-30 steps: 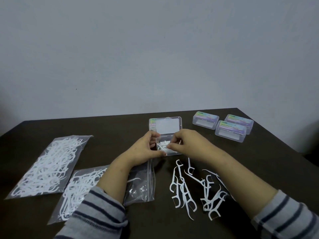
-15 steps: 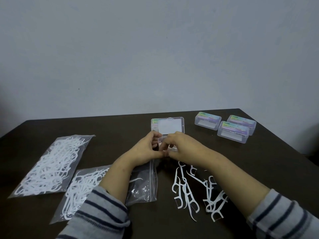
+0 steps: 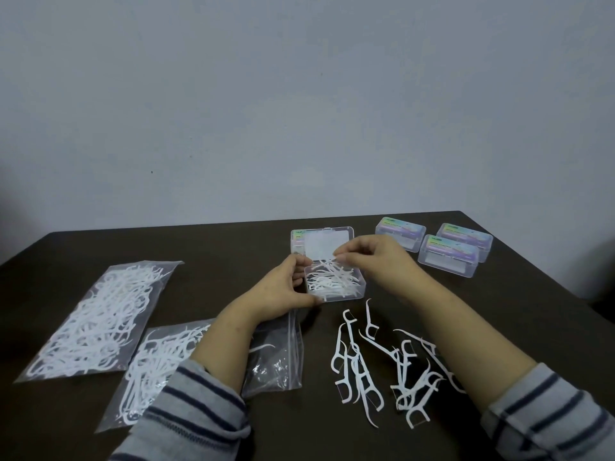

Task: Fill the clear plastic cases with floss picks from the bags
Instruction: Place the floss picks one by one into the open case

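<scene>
An open clear case [image 3: 349, 292] sits mid-table with its lid [image 3: 321, 242] flipped back and several white floss picks [image 3: 327, 282] lying crookedly inside. My left hand [image 3: 283, 289] grips the case's left end, thumb along its near edge. My right hand [image 3: 376, 257] hovers over the case's far edge, its fingertips pinching the top of a floss pick that sticks up from the case. A loose pile of floss picks [image 3: 382, 364] lies in front of the case, under my right forearm.
A full bag of picks [image 3: 100, 317] lies at the left. A second, partly emptied bag [image 3: 159, 364] runs under my left forearm, its open end [image 3: 276, 357] near the case. Three closed clear cases [image 3: 449, 256] stand at the back right corner.
My hands were bunched together over the case. The right hand has since lifted back and to the right, uncovering the picks inside. The left hand stays on the case.
</scene>
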